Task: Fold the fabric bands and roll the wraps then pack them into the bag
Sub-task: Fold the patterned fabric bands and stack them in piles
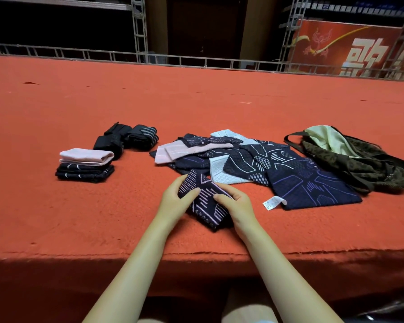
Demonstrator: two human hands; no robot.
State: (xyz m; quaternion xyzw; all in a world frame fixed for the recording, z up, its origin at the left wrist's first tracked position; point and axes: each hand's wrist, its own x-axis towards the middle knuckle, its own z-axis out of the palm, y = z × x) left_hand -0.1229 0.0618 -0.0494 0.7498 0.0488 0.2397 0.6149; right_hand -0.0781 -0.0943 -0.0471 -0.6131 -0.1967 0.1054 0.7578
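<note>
1. Navy patterned fabric band (204,201) lies on the red carpeted table (196,108) directly between the hands, its long axis running diagonally from far-left to near-right.
2. Left hand (175,201) pinches the band's left edge, thumb on top; right hand (236,201) grips its right edge, thumb curled over. Both touch it, so neither is nearer.
3. My guess is that the next fold brings one end over along that diagonal.
4. Unfolded pile (254,164) sits just beyond the hands; the pieces overlap, so I cannot give an exact count.
5. Folded stack (85,165) at far left shows one pink band on dark ones.
6. Two or three black rolled wraps (128,138) lie behind it.
7. One dark bag (359,164) lies open at right.
</note>
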